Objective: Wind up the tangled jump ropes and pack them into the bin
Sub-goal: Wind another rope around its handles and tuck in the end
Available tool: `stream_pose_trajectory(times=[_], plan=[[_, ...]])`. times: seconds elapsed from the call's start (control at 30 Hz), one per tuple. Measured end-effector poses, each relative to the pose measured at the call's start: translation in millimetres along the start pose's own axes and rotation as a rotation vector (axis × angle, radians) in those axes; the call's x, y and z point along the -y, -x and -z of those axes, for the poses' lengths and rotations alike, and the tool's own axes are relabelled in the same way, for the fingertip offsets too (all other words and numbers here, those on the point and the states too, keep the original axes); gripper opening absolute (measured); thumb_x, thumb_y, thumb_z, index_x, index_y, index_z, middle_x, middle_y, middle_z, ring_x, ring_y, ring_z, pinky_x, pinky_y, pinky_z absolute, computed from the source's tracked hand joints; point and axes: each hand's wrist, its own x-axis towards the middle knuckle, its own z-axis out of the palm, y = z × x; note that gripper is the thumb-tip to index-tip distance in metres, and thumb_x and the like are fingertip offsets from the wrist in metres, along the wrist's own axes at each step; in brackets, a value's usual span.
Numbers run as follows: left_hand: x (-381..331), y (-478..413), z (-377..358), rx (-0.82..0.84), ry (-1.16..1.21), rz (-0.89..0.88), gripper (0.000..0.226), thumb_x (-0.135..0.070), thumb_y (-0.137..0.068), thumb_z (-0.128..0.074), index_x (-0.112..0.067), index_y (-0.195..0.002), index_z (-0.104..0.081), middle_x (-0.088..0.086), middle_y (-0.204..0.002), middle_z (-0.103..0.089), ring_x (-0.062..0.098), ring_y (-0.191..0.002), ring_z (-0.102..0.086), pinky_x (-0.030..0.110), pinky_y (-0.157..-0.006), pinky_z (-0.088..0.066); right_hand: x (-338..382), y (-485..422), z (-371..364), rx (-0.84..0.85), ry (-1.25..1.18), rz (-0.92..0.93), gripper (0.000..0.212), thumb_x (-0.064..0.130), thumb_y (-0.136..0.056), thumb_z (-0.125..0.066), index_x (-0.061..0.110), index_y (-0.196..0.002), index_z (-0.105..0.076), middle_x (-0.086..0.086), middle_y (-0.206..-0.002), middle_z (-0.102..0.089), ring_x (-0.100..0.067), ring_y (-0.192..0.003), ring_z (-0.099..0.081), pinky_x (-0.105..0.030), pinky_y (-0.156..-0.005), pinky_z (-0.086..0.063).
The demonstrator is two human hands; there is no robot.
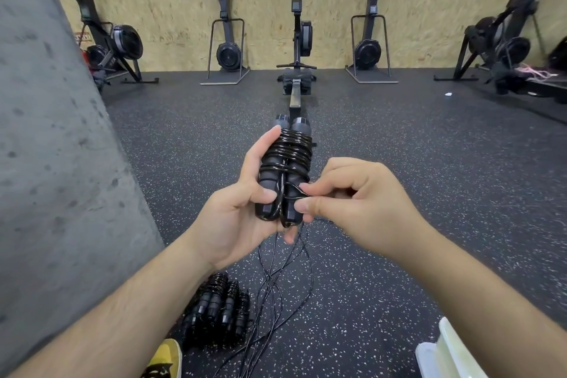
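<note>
My left hand (245,202) grips a black jump rope bundle (287,163), two handles side by side with the cord wound round them. My right hand (356,199) pinches the cord's end loop at the lower part of the handles. Loose black cords (276,282) hang down from the bundle to the floor. Several wound rope bundles (214,313) lie on the floor below my left forearm. A pale translucent bin (445,350) shows at the bottom right corner, mostly cut off by the frame.
A grey concrete pillar (55,163) fills the left side. A rowing machine (299,70) stands straight ahead, and other machines line the plywood wall. A yellow shoe (165,359) is at the bottom edge. The floor is speckled black rubber.
</note>
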Motion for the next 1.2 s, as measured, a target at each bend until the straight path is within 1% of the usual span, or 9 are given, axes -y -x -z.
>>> stream_pose_trajectory(times=[0.17, 0.33, 0.57, 0.7, 0.8, 0.87, 1.0, 1.1, 1.2], plan=[[-2, 2, 0, 0.025, 0.026, 0.012, 0.082, 0.000, -0.081, -0.044, -0.047, -0.148, -0.042, 0.029, -0.138, -0.052, 0.043, -0.086, -0.058, 0.047, -0.068, -0.043, 3, 2, -1, -0.004, -0.093, 0.000, 0.009, -0.002, -0.075, -0.082, -0.003, -0.071, -0.075, -0.018, -0.072, -0.063, 0.001, -0.049, -0.053, -0.009, -0.054, -0.040], [-3, 3, 0, 0.046, 0.025, 0.000, 0.081, 0.001, -0.083, -0.043, -0.047, -0.148, -0.042, 0.031, -0.147, -0.044, 0.038, -0.088, -0.055, 0.047, -0.068, -0.044, 1, 2, -6, -0.021, -0.067, -0.006, 0.010, 0.004, -0.074, -0.085, 0.005, -0.069, -0.076, -0.008, -0.069, -0.063, -0.003, -0.050, -0.047, -0.016, -0.053, -0.038], [-1, 3, 3, 0.008, 0.004, 0.008, 0.079, 0.001, -0.084, -0.041, -0.045, -0.148, -0.042, 0.030, -0.140, -0.050, 0.040, -0.086, -0.056, 0.047, -0.068, -0.043, -4, 2, -13, -0.060, -0.097, 0.004, 0.009, 0.002, -0.075, -0.084, 0.004, -0.071, -0.076, -0.006, -0.069, -0.062, -0.001, -0.051, -0.048, -0.015, -0.056, -0.038], [-2, 3, 3, -0.019, 0.030, -0.026, 0.080, 0.000, -0.082, -0.041, -0.042, -0.150, -0.041, 0.029, -0.141, -0.050, 0.037, -0.082, -0.057, 0.046, -0.067, -0.042, -4, 1, -16, -0.064, -0.104, 0.011, 0.009, 0.004, -0.075, -0.084, 0.008, -0.081, -0.078, -0.005, -0.079, -0.063, -0.007, -0.057, -0.048, -0.019, -0.059, -0.042], [-5, 2, 3, -0.044, 0.040, -0.053, 0.080, 0.000, -0.082, -0.041, -0.041, -0.151, -0.041, 0.028, -0.141, -0.051, 0.037, -0.081, -0.059, 0.045, -0.065, -0.043, -3, -1, -17, -0.081, -0.042, 0.018, 0.017, 0.012, -0.078, -0.083, 0.016, -0.095, -0.078, -0.001, -0.091, -0.064, -0.007, -0.056, -0.040, -0.014, -0.061, -0.039], [-5, 2, 3, -0.055, 0.028, -0.058, 0.080, 0.001, -0.083, -0.040, -0.040, -0.151, -0.041, 0.026, -0.142, -0.052, 0.036, -0.082, -0.059, 0.045, -0.064, -0.044, -3, 1, -20, -0.110, 0.007, 0.034, 0.019, 0.015, -0.082, -0.080, 0.018, -0.101, -0.077, 0.005, -0.094, -0.063, -0.005, -0.055, -0.042, -0.011, -0.060, -0.036], [-4, 3, 2, -0.075, -0.005, -0.054, 0.079, 0.000, -0.083, -0.039, -0.041, -0.150, -0.041, 0.021, -0.141, -0.054, 0.034, -0.085, -0.056, 0.044, -0.066, -0.042, -4, 9, -27, -0.141, 0.376, 0.181, 0.023, 0.030, -0.093, -0.067, 0.024, -0.115, -0.070, 0.017, -0.103, -0.056, 0.006, -0.064, -0.051, -0.013, -0.066, -0.035], [-5, 4, 0, -0.081, 0.002, -0.055, 0.079, 0.000, -0.082, -0.040, -0.043, -0.148, -0.043, 0.024, -0.137, -0.055, 0.035, -0.083, -0.056, 0.045, -0.066, -0.042, -4, 8, -29, -0.192, 0.479, 0.256, 0.021, 0.030, -0.094, -0.063, 0.022, -0.112, -0.071, 0.017, -0.102, -0.056, 0.003, -0.057, -0.046, -0.020, -0.061, -0.041], [-6, 1, -3, -0.106, 0.027, -0.064, 0.079, 0.000, -0.080, -0.041, -0.044, -0.147, -0.045, 0.029, -0.137, -0.053, 0.037, -0.084, -0.054, 0.044, -0.066, -0.042, -7, 4, -29, -0.236, 0.373, 0.293, 0.012, 0.016, -0.093, -0.068, 0.013, -0.103, -0.075, 0.011, -0.096, -0.061, 0.008, -0.057, -0.051, -0.006, -0.059, -0.035]])
